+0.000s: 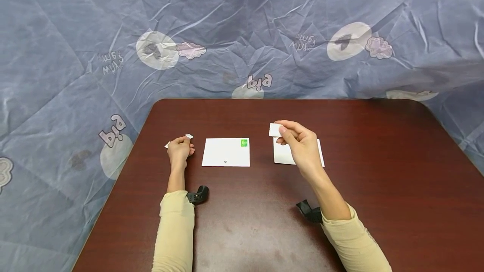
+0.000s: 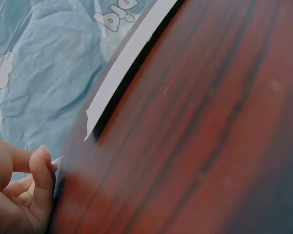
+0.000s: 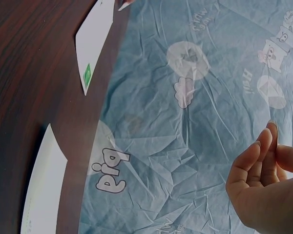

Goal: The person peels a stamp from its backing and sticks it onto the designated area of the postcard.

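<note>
In the head view my right hand (image 1: pixel 305 146) is raised and pinches a small white square of paper (image 1: pixel 274 130) between thumb and fingertips. Beneath it lies a white envelope or card (image 1: pixel 283 154), partly covered by the hand. At the left, my left hand (image 1: pixel 180 153) is low over the table, its fingertips pinching a small white piece of paper (image 1: pixel 189 136). Most of that paper is hidden by the hand; a white corner also shows on its left side. Between the hands lies a white envelope-like card (image 1: pixel 225 154) with a green stamp (image 1: pixel 243 142) in its upper right corner.
The dark red-brown wooden table (image 1: pixel 378 171) has its far edge just beyond the cards. Behind it hangs a wrinkled blue printed cloth (image 1: pixel 234 32). Black straps with devices (image 1: pixel 198 195) sit on both wrists.
</note>
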Motion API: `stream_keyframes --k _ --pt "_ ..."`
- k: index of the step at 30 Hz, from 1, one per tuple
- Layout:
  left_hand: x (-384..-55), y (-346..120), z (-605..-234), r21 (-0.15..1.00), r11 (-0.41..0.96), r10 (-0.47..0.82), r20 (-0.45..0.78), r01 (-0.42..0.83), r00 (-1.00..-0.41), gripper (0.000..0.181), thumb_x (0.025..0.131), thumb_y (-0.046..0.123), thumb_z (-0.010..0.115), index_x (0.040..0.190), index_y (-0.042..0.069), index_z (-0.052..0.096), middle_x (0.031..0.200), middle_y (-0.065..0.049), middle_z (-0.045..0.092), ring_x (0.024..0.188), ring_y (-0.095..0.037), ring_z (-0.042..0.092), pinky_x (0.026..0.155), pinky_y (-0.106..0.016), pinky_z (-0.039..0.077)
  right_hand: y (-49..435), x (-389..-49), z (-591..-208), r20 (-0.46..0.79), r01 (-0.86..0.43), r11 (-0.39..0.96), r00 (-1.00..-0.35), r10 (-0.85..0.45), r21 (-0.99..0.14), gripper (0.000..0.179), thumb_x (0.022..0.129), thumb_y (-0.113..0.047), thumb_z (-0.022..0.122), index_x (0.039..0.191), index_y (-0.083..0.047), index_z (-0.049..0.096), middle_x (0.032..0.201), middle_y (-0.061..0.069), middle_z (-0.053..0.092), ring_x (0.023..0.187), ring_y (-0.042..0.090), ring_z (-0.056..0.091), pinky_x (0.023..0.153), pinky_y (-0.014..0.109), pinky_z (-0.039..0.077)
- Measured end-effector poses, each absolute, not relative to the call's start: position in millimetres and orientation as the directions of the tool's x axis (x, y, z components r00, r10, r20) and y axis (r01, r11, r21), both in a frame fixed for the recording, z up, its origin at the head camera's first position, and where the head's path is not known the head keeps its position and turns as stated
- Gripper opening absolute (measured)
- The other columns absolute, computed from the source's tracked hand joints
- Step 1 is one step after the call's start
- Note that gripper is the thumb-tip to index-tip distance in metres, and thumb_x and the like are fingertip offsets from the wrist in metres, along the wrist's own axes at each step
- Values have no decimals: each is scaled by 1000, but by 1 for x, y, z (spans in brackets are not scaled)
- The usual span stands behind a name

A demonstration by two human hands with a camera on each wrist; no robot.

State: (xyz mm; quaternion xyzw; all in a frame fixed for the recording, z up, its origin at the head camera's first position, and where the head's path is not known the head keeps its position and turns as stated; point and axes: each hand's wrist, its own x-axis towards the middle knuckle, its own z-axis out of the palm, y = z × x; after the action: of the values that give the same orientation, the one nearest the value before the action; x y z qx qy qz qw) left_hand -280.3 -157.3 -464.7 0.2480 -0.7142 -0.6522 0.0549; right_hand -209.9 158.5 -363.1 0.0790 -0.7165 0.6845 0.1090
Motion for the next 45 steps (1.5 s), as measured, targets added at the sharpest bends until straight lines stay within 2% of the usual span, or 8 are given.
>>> stream_keyframes --k 8,14,19,23,29,35,41,45 --pt "-278 -161 -456 936 182 -432 -201 -303 -879 31 100 12 51 124 -6 59 73 -8 64 50 -7 59 52 -19 52 160 -210 -364 266 -265 35 -963 35 -964 24 97 -8 59 114 7 65 70 -1 66 66 9 61 70 24 50" --pt "-273 -159 -441 908 326 -461 -90 -262 -883 41 100 23 54 135 2 51 89 -16 71 66 -24 66 90 -43 43 159 -211 -364 272 -271 42 -962 30 -962 23 97 -9 59 114 6 66 70 -3 65 67 13 61 71 25 50" --pt "-269 -144 -419 950 298 -420 42 -93 -907 30 99 21 57 124 5 61 89 -22 69 67 -30 63 68 -30 47 158 -211 -364 273 -271 57 -961 35 -961 23 97 -9 59 114 6 66 69 -1 65 67 12 61 70 24 49" --pt "-263 -116 -397 972 220 -318 146 77 -937 20 97 16 60 112 4 68 79 -22 66 55 -16 57 50 -18 43 158 -210 -363 274 -271 69 -961 37 -960 23 97 -10 59 114 5 66 69 -3 65 67 10 60 70 24 49" --pt "-244 -66 -372 971 92 -42 223 219 -974 18 96 11 62 109 0 69 68 -10 64 60 -22 58 58 -22 47 159 -209 -363 283 -279 86 -959 33 -956 23 98 -10 59 115 3 66 74 -6 67 69 12 61 71 24 50" --pt "-225 -35 -364 966 13 191 252 259 -949 18 96 11 61 110 1 68 66 -3 62 63 -26 58 61 -25 48 159 -207 -362 288 -283 115 -957 29 -952 23 97 -11 60 115 2 67 79 1 68 72 14 62 73 24 50" --pt "-219 -23 -365 970 -12 259 238 243 -936 24 96 10 61 117 0 64 67 -4 61 69 -39 56 63 -26 48 158 -208 -361 332 -325 151 -943 24 -934 21 96 -9 61 113 3 67 91 16 69 74 17 63 73 24 51" --pt "-217 -20 -365 977 -6 249 209 215 -946 21 96 11 61 113 -3 63 72 -13 63 70 -28 60 66 -28 51 156 -208 -364 423 -406 225 -906 31 -886 19 96 -8 62 110 1 69 94 16 70 73 14 62 71 23 50"
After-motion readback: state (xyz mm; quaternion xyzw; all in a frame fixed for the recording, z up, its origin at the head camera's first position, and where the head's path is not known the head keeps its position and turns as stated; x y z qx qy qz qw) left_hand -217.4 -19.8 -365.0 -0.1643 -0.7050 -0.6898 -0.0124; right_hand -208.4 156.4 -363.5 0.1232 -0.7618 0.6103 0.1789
